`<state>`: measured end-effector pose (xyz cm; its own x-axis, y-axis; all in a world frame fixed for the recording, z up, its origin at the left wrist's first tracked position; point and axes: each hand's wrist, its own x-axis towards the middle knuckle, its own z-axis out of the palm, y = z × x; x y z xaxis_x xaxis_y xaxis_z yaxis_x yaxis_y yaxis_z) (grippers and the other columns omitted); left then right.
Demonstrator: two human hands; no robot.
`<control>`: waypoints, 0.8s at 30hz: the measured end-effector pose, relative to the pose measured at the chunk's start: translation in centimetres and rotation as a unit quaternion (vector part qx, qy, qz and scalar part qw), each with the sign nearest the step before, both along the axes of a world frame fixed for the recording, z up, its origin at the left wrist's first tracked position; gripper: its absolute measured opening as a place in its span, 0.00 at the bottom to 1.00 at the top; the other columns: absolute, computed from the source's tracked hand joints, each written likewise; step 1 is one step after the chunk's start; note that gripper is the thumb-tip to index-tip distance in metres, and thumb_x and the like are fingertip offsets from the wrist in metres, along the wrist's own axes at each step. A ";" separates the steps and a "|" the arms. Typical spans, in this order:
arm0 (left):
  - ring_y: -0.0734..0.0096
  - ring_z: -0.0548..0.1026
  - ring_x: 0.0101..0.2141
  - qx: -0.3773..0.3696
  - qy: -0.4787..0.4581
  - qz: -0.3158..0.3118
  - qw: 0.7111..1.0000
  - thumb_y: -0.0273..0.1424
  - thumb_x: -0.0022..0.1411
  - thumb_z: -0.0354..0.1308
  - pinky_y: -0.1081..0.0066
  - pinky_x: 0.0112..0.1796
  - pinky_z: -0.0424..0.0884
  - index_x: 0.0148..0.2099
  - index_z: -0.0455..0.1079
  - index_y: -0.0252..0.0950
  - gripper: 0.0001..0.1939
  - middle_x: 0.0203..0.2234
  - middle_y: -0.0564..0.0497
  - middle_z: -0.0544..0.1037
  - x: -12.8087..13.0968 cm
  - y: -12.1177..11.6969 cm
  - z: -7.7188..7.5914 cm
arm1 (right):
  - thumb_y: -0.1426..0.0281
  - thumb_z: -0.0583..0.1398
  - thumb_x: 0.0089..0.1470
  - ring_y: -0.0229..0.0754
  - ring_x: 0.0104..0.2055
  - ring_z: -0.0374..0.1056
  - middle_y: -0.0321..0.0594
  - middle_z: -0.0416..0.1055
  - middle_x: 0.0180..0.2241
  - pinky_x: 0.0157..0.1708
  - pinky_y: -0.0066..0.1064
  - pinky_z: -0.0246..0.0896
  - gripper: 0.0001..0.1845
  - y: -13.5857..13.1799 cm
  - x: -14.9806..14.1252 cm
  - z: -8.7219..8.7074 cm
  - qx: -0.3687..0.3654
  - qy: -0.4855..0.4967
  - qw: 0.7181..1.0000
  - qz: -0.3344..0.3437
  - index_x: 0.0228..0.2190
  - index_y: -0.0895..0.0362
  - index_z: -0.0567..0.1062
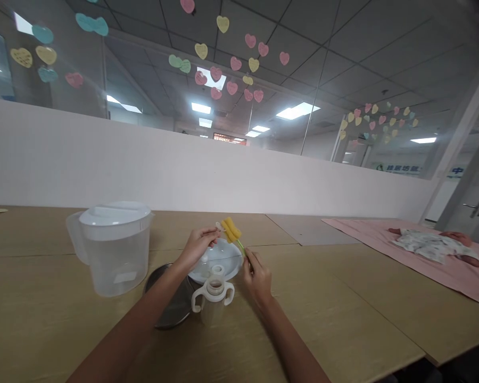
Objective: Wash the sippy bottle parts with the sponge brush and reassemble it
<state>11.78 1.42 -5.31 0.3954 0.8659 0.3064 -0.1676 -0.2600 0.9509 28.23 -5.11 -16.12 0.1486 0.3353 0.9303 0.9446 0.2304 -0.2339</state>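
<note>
My right hand [257, 276] grips the green handle of a bottle brush [232, 230] with a yellow sponge head. Pinched in the fingers of my left hand [201, 242] is a small translucent piece that looks like a bottle nipple [219, 227], touching or right beside the sponge. Both hands are over a white bowl [235, 263], which has clear parts in it that I cannot make out fully. In front of the bowl stands an uncapped baby bottle [213, 303] with two white handles. A round metal tray [173, 308] is partly hidden by my left forearm.
A lidded clear plastic pitcher [117, 255] stands at the left. On the right, a baby doll [427, 244] in white clothing lies on a pink cloth [367, 239]. Behind the wooden table [323, 330] rises a low white wall [183, 170] topped with glass bearing heart-shaped notes.
</note>
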 end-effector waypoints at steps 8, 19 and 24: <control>0.78 0.64 0.18 0.047 0.068 -0.003 0.997 0.37 0.53 0.50 0.76 0.22 0.60 0.33 0.68 0.30 0.14 0.21 0.52 0.70 -0.1 0.3 -0.4 | 0.73 0.49 0.56 0.32 0.24 0.64 0.44 0.71 0.32 0.24 0.21 0.58 0.16 0.0 0.2 -0.1 0.015 -0.012 1.000 0.002 0.43 0.61 0.70; 0.65 0.73 0.32 0.155 0.108 0.083 0.978 0.37 0.49 0.56 0.69 0.35 0.67 0.33 0.74 0.33 0.13 0.31 0.46 0.77 -0.4 2.0 -1.2 | 0.74 0.50 0.55 0.32 0.24 0.63 0.41 0.70 0.28 0.24 0.22 0.58 0.16 -0.4 -0.5 0.5 0.012 -0.015 1.000 0.013 0.44 0.61 0.70; 0.63 0.73 0.38 0.053 0.004 0.079 0.995 0.37 0.48 0.59 0.66 0.42 0.66 0.35 0.74 0.33 0.14 0.36 0.46 0.77 -0.4 1.3 -0.5 | 0.76 0.52 0.53 0.33 0.27 0.66 0.43 0.71 0.31 0.25 0.21 0.59 0.15 -0.6 -0.1 0.4 0.080 -0.022 0.996 0.023 0.43 0.59 0.70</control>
